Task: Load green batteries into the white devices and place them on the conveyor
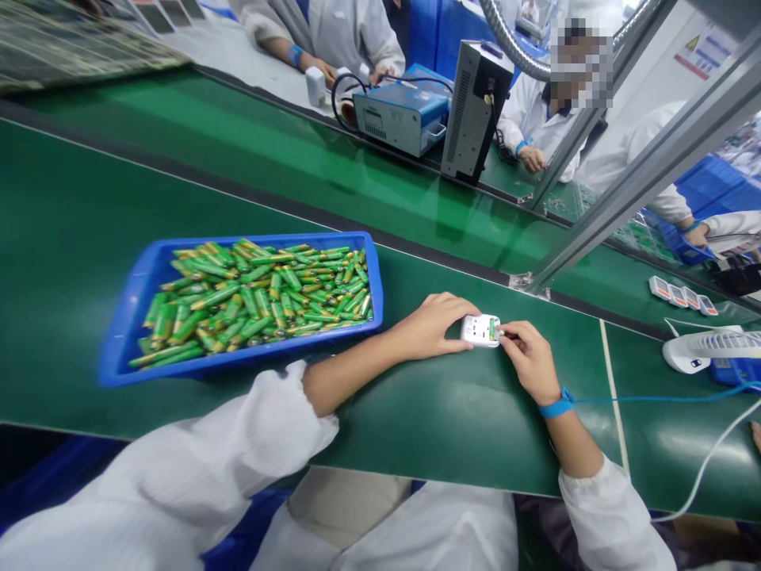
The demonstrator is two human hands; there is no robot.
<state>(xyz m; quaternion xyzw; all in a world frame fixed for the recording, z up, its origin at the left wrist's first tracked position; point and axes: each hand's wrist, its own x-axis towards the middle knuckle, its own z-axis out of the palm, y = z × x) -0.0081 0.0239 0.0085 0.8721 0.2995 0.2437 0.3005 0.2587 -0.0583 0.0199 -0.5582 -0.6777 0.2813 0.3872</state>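
Left hand (437, 325): thumb and fingers close about one end of the white device (479, 330), bracing it at the bench (416, 420).
Right hand (531, 357): fingers pinched narrow at its other end, on what looks like a small battery (502, 334).
Fitting it: I'd keep the left grip firm, check which end points where, and press straight down, never forcing.
Device's look: small, white, rounded corners, dark marks on the upturned face, some green in its recess.
Device's place: between both hands, right of the blue tub (131, 301) of green-and-gold batteries (261, 301).
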